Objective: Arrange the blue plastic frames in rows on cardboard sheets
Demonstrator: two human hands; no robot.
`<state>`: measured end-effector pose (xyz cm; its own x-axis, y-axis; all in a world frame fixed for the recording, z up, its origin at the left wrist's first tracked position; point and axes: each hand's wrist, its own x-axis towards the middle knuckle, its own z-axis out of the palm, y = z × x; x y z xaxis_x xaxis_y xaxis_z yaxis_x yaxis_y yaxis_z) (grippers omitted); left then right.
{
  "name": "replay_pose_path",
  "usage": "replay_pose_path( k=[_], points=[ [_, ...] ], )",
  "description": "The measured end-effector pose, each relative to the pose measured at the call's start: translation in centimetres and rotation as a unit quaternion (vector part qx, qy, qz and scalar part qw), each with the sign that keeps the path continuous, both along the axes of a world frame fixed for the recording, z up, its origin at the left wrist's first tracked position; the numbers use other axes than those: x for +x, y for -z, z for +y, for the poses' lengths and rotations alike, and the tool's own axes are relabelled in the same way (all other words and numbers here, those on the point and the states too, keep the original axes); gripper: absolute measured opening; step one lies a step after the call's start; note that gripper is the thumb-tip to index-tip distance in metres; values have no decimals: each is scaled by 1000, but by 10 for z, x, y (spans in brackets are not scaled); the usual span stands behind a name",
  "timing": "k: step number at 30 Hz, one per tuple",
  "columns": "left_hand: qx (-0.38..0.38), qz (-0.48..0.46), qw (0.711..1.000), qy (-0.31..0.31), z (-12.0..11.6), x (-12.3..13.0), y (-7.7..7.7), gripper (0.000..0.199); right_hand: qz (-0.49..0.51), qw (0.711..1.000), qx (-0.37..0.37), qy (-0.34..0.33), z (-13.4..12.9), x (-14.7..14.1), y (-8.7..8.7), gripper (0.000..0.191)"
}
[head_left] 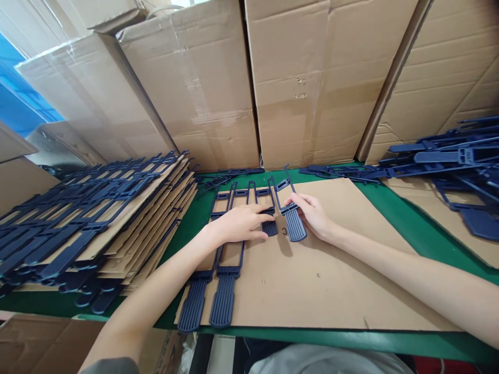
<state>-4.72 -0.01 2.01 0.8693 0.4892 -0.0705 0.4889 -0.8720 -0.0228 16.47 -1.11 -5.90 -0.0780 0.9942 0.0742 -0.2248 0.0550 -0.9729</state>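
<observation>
A cardboard sheet lies on the green table, with dark blue plastic parts on its left side. Two long parts, one of them a ribbed paddle-ended piece, reach the sheet's front edge. My left hand rests over the row with its fingers spread, touching a shorter part. Just to the right, my right hand pinches another blue part by its side, tilted above the sheet, its ribbed end towards me.
On the left stands a tall stack of cardboard sheets layered with blue parts. A heap of loose blue parts lies at the right. Large cardboard boxes line the back of the green table.
</observation>
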Motion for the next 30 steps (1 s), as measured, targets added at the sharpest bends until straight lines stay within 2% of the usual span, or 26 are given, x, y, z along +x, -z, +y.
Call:
replay_pose_path(
  k=[5, 11, 14, 16, 18, 19, 22, 25, 27, 30],
  points=[
    [-5, 25, 999, -22, 0, 0, -1, 43, -9, 999, 22, 27, -1, 2, 0, 31],
    [-21, 18, 999, -20, 4, -3, -3, 38, -31, 997, 69, 10, -6, 4, -5, 30],
    [-13, -38, 999, -8, 10, -8, -10, 28, -40, 994, 104, 8, -11, 5, -6, 28],
    [11, -125, 992, -28, 14, -12, -15, 30, -55, 989, 134, 5, -16, 5, -6, 26],
    [12, -233, 970, -64, 17, -13, -19, 37, -66, 985, 156, -15, -22, 5, -6, 25],
    [-11, -284, 956, -79, 18, -13, -20, 44, -69, 984, 163, -34, -24, 4, -5, 24],
    [-156, -389, 903, -93, 15, -8, -18, 59, -72, 977, 171, -103, -30, 2, -5, 24],
    [-281, -431, 854, -83, 11, -1, -14, 62, -77, 972, 170, -141, -30, 1, -5, 27],
    [-295, -449, 838, -93, 9, 2, -13, 64, -84, 970, 171, -149, -29, 2, -5, 27],
    [-271, -484, 824, -113, 11, 2, -13, 74, -105, 966, 177, -153, -29, 3, -4, 27]
  ],
)
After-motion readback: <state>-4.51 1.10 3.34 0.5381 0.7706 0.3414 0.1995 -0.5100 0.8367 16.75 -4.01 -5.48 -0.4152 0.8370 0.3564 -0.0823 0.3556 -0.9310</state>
